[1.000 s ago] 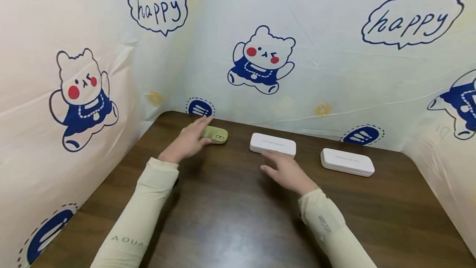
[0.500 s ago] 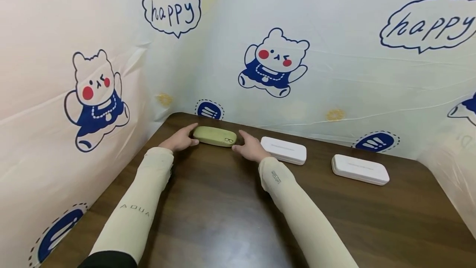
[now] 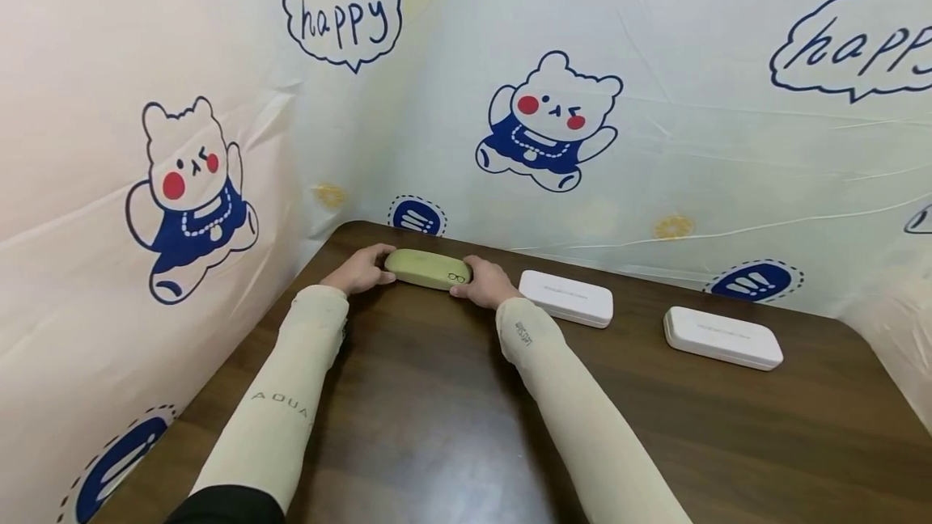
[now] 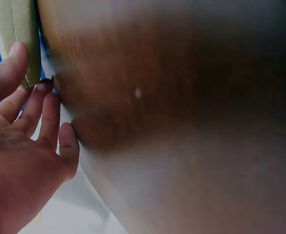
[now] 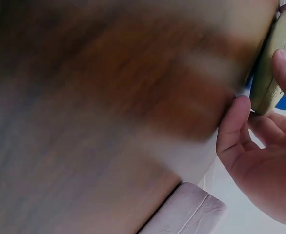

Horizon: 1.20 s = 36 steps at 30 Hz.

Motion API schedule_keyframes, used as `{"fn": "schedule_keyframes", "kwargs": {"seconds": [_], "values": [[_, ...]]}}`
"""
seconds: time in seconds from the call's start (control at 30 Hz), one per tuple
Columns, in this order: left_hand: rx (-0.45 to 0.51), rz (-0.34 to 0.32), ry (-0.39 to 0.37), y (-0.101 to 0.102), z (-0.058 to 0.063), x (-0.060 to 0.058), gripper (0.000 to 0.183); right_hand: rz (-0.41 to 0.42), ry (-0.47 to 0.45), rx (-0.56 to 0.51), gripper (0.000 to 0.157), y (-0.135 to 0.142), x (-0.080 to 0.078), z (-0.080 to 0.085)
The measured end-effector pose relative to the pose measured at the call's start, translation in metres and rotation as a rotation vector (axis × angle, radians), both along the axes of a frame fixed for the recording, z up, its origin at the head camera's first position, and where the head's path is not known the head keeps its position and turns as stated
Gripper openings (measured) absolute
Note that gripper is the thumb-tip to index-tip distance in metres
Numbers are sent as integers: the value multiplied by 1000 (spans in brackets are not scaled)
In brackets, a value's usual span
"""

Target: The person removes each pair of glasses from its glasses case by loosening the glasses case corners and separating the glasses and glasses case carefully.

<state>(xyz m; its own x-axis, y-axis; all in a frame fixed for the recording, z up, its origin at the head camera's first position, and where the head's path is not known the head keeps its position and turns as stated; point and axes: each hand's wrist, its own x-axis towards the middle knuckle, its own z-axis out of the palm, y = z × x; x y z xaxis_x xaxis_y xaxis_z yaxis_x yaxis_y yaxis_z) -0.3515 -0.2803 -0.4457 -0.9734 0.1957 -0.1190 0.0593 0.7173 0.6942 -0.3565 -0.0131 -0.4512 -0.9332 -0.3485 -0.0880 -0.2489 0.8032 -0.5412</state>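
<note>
A green glasses case [image 3: 425, 268] with a small spectacles drawing on its lid lies near the back left of the brown table [image 3: 415, 395]. My left hand [image 3: 360, 269] grips its left end, thumb on the near side and fingers round the end. At the opposite end, my right hand [image 3: 486, 281] holds it the same way. The left wrist view has the thumb against the case's edge [image 4: 20, 29], with the other fingertips partly behind or under it. In the right wrist view, the thumb lies on the case [image 5: 270, 78].
Just right of my right hand lies a white glasses case [image 3: 566, 297], and a second white case [image 3: 722, 338] lies farther right. A printed fabric curtain [image 3: 437, 136] stands behind the table's back edge and along its left side.
My right hand has moved left from in front of the middle white case to the green case's right end. My left hand has shifted to its left end, and both hands have closed on it.
</note>
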Motion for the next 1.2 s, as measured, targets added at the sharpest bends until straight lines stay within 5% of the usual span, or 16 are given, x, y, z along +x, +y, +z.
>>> {"fn": "schedule_keyframes", "kwargs": {"seconds": [0.43,0.77,0.97,1.2], "values": [[-106,-53,23,2,3,-5,76,-22,34,44,75,-7,3,2],[-159,-84,4,1,11,0,68,5,25,-7,76,-6,7,9],[-171,-121,-14,1,16,18,66,60,4,-32,75,0,20,13],[-252,-188,-19,11,21,56,67,175,14,-8,71,21,52,20]]}}
